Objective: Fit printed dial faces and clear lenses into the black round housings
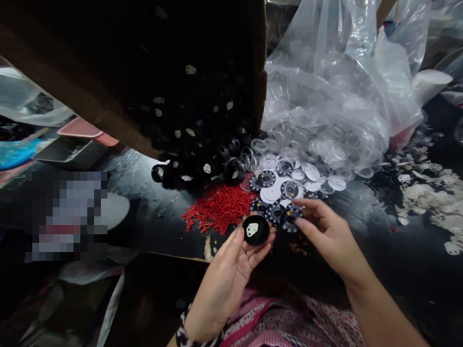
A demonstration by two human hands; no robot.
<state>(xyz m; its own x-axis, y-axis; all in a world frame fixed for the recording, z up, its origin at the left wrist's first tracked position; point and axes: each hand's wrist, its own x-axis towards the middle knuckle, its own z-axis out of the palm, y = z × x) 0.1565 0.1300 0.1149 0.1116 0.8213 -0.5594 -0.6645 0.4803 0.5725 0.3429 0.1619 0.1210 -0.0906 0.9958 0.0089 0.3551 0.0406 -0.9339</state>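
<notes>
cradling a round black housing [264,232] in the head view, the left hand [235,255] has its fingers curled around the rim, a pale holed plate [252,230] facing up. just right of it, the right hand [327,233] pinches a black printed dial disc [291,220] between thumb and finger, over more dial discs [266,179]. red slivers [220,207] lie left of these; clear round covers [325,144] heap behind, and a cardboard box [263,91] of black housings [208,168] tips open at back left.

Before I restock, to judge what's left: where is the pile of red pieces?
In the head view, the pile of red pieces lies mid-frame on the table, just beyond the left hand, left of the printed dials.
</notes>
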